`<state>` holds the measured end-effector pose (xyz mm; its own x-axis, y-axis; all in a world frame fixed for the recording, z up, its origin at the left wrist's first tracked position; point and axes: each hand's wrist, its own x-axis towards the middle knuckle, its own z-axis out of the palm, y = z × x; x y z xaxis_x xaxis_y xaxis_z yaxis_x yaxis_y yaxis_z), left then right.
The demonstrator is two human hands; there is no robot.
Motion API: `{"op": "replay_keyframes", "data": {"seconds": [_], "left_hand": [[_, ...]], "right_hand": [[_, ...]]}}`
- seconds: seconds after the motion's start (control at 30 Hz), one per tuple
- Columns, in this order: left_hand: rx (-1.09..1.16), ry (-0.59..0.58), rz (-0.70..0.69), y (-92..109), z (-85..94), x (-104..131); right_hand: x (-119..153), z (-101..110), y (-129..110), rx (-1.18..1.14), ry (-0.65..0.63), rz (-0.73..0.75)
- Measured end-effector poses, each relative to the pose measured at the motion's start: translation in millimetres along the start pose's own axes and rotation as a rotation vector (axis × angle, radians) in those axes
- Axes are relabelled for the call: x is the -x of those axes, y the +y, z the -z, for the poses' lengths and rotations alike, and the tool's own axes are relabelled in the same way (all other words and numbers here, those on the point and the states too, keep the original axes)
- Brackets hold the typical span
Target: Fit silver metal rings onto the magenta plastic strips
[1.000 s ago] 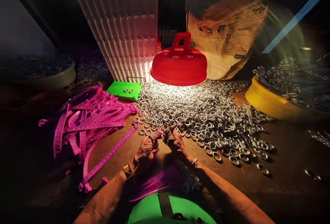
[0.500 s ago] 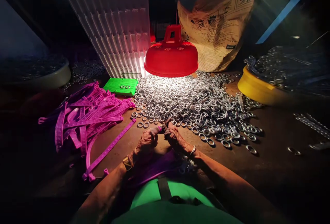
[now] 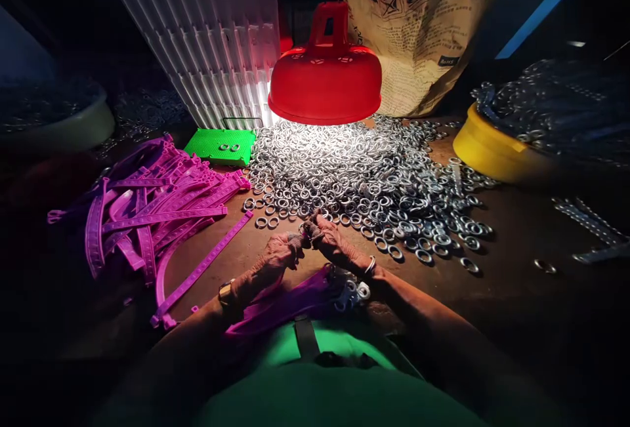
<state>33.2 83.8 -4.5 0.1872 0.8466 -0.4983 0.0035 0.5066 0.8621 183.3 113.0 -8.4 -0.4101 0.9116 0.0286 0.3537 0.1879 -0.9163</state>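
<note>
My left hand (image 3: 281,251) and my right hand (image 3: 335,243) meet fingertip to fingertip over the table, both closed, with dark covers on some fingers. A small bit of magenta shows at the left fingertips, seemingly the end of a plastic strap; the rest of it is hidden. What my right fingers pinch is too small and dark to make out. Close to my body lies a bunch of magenta straps (image 3: 290,302) with metal rings (image 3: 350,290) at their right end. Just beyond my hands spreads a large heap of loose metal rings (image 3: 339,178).
Left of my hands is a pile of magenta straps (image 3: 167,201). A green perforated basket (image 3: 207,146) with two rings on it stands behind them. The red lamp (image 3: 325,82) hangs low over the heap. A yellow tub (image 3: 487,151) at right holds metal pieces; a paper sack (image 3: 423,40) stands behind.
The view has tilted down and shifted slightly, showing more of the strap bunch and its rings near my body. My hands stay together, and less magenta shows between them.
</note>
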Motion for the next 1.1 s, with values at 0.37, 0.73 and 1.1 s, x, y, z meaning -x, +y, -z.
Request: {"op": "replay_keyframes", "data": {"seconds": [0.37,0.73,1.1], "left_hand": [[-0.244,-0.385,0.054,46,15.0,44],[-0.102,-0.505,0.305,17,12.3,66],[0.060,-0.490,0.286,-4,1.7,85]], "right_hand": [[74,10,-44,0.174,-0.322,0.052],[101,13,-48,0.207,-0.449,0.021],[126,10,-50,0.126,-0.490,-0.169]]}}
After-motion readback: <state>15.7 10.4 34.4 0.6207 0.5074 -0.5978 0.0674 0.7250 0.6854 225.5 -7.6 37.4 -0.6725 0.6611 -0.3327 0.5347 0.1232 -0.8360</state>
